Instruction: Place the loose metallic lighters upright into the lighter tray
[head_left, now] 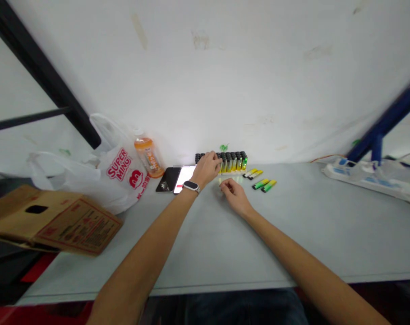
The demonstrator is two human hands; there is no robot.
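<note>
Several lighters [234, 163] with black tops and yellow, silvery or green bodies stand upright in close rows against the wall. My left hand [207, 168], wearing a wristband, reaches over the left part of these rows. Its fingers are bent down and closed at a lighter [220, 167] in the front row; the palm side is hidden. Just in front of the rows, my right hand [237, 197] rests low over the table, fingers curled in a pinch. Something small and yellowish shows at its fingertips, too blurred to name. Yellow lighters [253, 174] and green-yellow lighters [264, 184] lie flat to the right.
Left of the lighters lie a dark phone [168, 179] and a lit phone [183, 177], partly behind my left hand. An orange drink bottle [149, 155], a white plastic bag [120, 174] and a cardboard box [79, 223] stand further left. A power strip [363, 178] lies far right.
</note>
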